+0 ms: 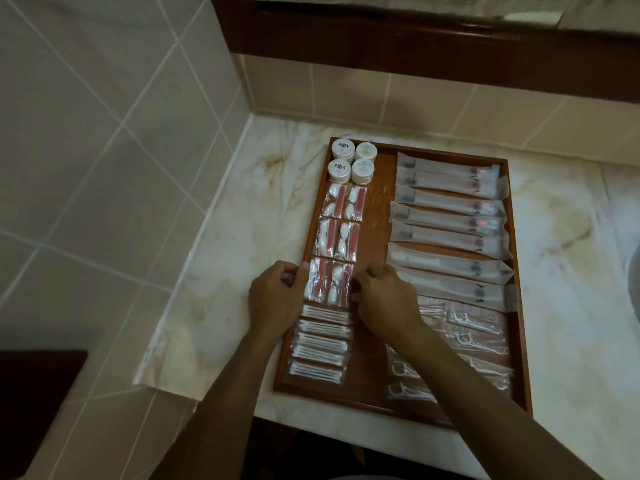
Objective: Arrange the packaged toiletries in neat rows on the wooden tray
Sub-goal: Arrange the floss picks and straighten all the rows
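a person's two bare hands close in on the nearest pair of clear plastic packets holding white cotton pads and pink sticks (327, 282), which lie side by side in the left column of the shallow brown wooden tray (377, 188) on a pale marble counter (235, 244). the left hand (277, 299) sits at the tray's left edge, thumb against the outer side of the left packet, the other fingers curled; the right hand (384, 296) comes in from the tray's bare middle strip, fingertips bent down at the right packet's edge. whether either hand truly pinches a packet or only presses on it cannot be told from this angle. both forearms reach up from the bottom of the view, wrists level, knuckles up. to do this step well, it seems best to squeeze the two packets gently together from both sides and line their ends up with the two pairs above, without riding them over the clear sleeves of white cotton swabs (322, 341) stacked just below. beyond, four round white lidded pots (351, 161) stand in the far left corner, long frosted sachets (450, 216) run in a row down the right side, and clear packs of white floss picks (478, 327) lie nearest, partly under the right forearm.
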